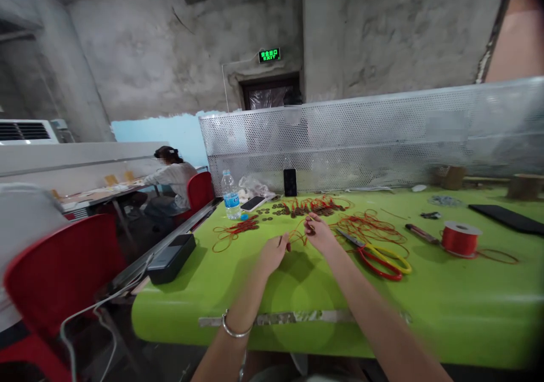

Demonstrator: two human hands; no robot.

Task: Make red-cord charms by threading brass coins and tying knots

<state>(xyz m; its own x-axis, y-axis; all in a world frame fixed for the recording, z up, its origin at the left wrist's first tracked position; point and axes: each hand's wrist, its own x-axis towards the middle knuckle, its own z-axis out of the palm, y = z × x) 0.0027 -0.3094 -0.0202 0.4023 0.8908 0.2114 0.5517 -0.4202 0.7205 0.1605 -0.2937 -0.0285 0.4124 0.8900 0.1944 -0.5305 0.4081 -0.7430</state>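
Over the green table, my left hand [275,253] has its fingers pinched on a thin red cord [297,236]. The cord runs across to my right hand [315,232], whose fingers are closed on it as well. Beyond my hands lies a pile of dark round coins [323,209], some with red cord looped through them. To the left is a bundle of red cords with coins [238,230]. Right of my right hand are a tangle of loose red cord [365,227] and scissors [378,257] with red and yellow handles.
A spool of red cord [459,239] and a utility knife [421,233] lie on the right. A water bottle [231,198], a white phone [253,203] and a black box [172,258] are on the left. A perforated metal screen [361,144] borders the back. A seated person [172,183] works farther left.
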